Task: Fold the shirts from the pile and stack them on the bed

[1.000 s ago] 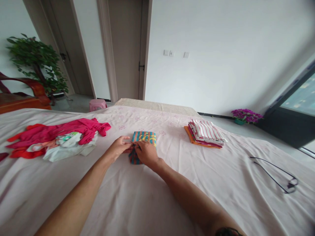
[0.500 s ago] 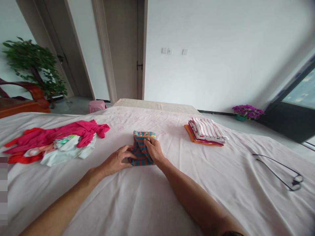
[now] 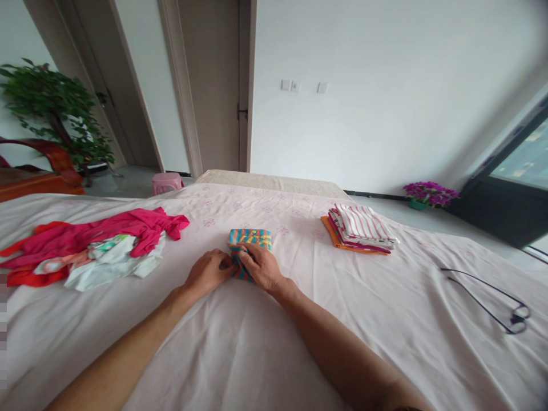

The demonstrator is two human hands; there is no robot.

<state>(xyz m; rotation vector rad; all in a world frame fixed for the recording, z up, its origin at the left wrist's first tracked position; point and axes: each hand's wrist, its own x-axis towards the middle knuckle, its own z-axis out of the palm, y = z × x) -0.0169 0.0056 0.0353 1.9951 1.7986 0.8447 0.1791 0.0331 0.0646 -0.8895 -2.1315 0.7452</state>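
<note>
A small striped cloth point(image 3: 250, 238) in teal, orange and red lies folded on the pale pink sheet point(image 3: 265, 342) at the middle of the bed. My left hand point(image 3: 209, 273) grips its near left edge with curled fingers. My right hand point(image 3: 261, 267) presses on the near part of the cloth, fingers closed over the fold. The two hands touch each other over the cloth and hide its near half.
A loose heap of pink, red and white clothes point(image 3: 89, 248) lies at the left. A neat stack of folded striped cloths point(image 3: 359, 229) sits at the right. A black wire hanger point(image 3: 492, 299) lies at the far right. A pink stool point(image 3: 168, 182) stands beyond the bed.
The cloth's near part has been folded up toward the far edge, so it is now shorter. Both hands have come together on its near side.
</note>
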